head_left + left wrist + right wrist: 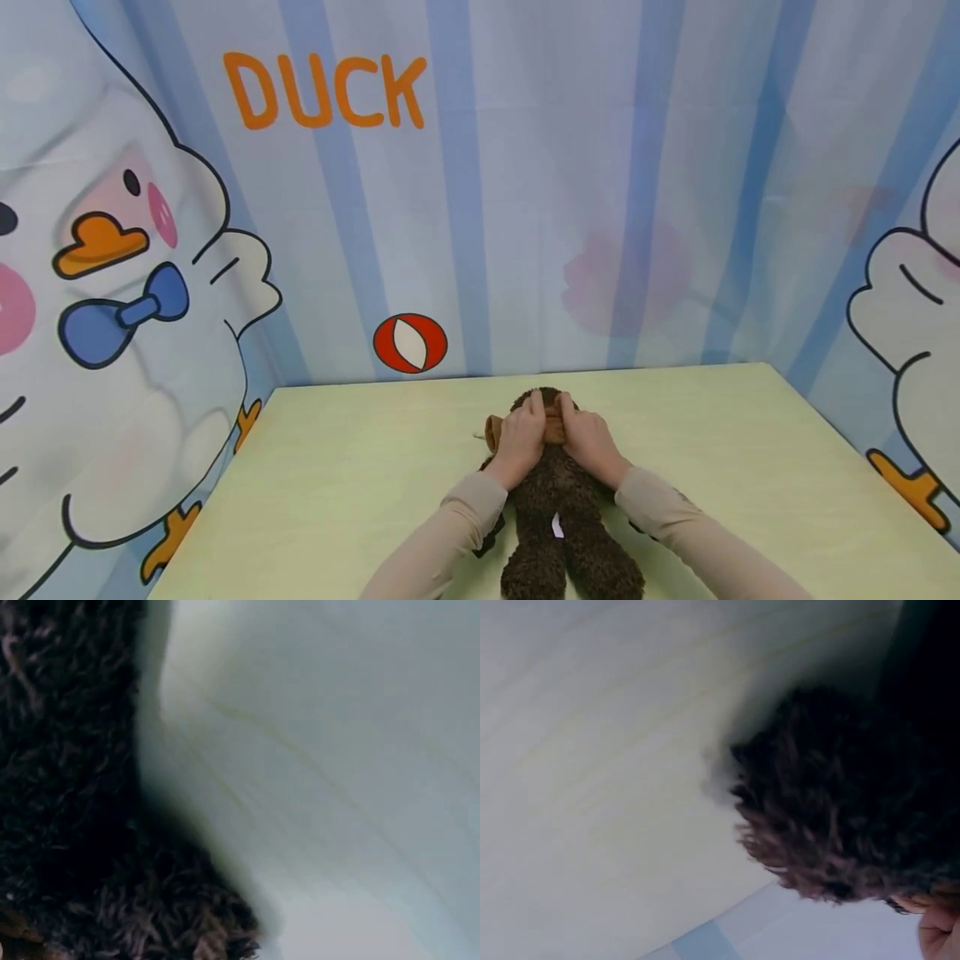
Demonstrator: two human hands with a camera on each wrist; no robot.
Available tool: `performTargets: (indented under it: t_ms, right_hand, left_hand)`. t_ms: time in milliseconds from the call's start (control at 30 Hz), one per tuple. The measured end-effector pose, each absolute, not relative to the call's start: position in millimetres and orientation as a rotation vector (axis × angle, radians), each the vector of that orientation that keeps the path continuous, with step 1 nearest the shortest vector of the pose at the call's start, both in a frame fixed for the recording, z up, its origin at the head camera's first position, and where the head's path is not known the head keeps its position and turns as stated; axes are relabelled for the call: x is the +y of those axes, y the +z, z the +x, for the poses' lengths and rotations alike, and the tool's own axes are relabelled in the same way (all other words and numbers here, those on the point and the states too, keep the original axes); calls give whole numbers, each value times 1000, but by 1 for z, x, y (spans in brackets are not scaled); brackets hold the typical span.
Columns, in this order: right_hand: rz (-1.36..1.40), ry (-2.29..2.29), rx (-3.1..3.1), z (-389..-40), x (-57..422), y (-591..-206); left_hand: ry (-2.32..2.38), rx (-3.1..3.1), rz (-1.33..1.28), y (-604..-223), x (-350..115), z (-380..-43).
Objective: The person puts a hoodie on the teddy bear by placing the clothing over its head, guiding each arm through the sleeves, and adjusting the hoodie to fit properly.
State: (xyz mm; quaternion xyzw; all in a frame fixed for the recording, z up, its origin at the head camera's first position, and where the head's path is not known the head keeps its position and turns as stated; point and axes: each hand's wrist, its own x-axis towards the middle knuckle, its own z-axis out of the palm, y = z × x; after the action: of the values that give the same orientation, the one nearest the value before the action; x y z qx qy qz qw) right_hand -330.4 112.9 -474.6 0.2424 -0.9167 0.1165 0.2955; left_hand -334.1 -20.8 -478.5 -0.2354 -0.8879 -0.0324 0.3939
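A dark brown plush toy [555, 492] lies on the table with its legs toward me and a small white tag [557, 526] between them. Across its head end runs a lighter brown cloth band [554, 427], whose looped end sticks out on the left. My left hand [521, 435] grips the band from the left side, and my right hand [592, 437] grips it from the right. Shaggy dark fur of the toy [67, 750] fills the left of the left wrist view. In the right wrist view a few fingertips [939, 930] show beside the fur.
The pale yellow-green table [360, 483] reaches back to a striped blue and white curtain [525, 208] printed with the word DUCK. Cartoon duck panels [112, 433] stand along the left and right sides.
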Motion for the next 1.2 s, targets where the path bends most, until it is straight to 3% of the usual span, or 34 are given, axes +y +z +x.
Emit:
performTargets:
  t_ms: [167, 467, 667, 800, 1200]
  right_hand:
    - [602, 300, -2440, -330, 117, -473]
    - [748, 256, -2343, -332, 125, -477]
    - [851, 170, -2290, -326, 125, -483]
    - [877, 160, -2260, -322, 131, -486]
    - [961, 448, -2459, -312, 153, -477]
  left_hand:
    - [-155, -2408, -630, -476, -28, -333]
    - [-237, -2578, -1022, -456, -46, -334]
    - [84, -2363, -920, -474, -42, -325]
    - [49, -2305, -868, -484, -44, -319]
    - [-132, -2410, -1050, -477, -75, -316]
